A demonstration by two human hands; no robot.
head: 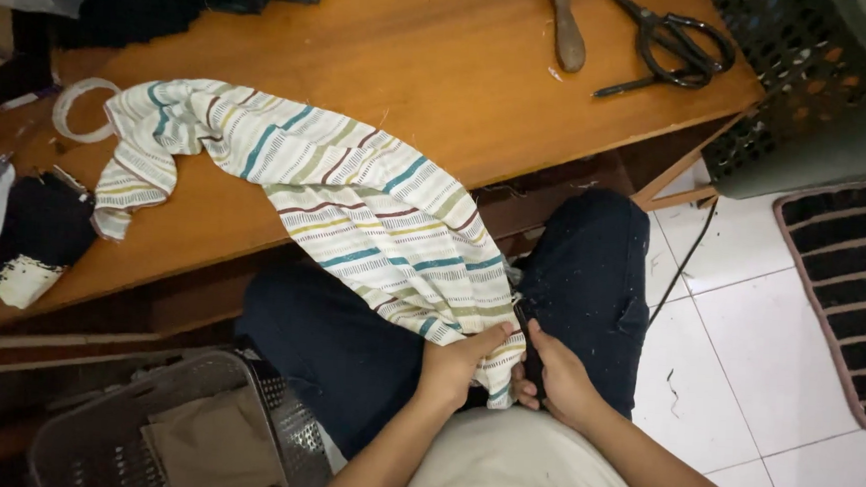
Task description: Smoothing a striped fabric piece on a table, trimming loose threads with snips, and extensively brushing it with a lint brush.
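Observation:
A white cloth with teal, brown and yellow stripes point(356, 199) drapes from the wooden table point(444, 64) down onto my lap. My left hand point(454, 365) grips its lower end, thumb laid on top. My right hand point(555, 376) closes on the same end from the right, with a small dark object partly hidden between the fingers. Both hands sit close together over my dark trousers.
Black scissors point(671, 42) and a wooden-handled tool point(566, 26) lie at the table's far right. A tape roll point(81, 109) and dark fabric point(43, 225) are on the left. A grey basket point(171, 428) stands at my lower left, a dark crate point(813, 86) and striped mat point(856, 289) on the right.

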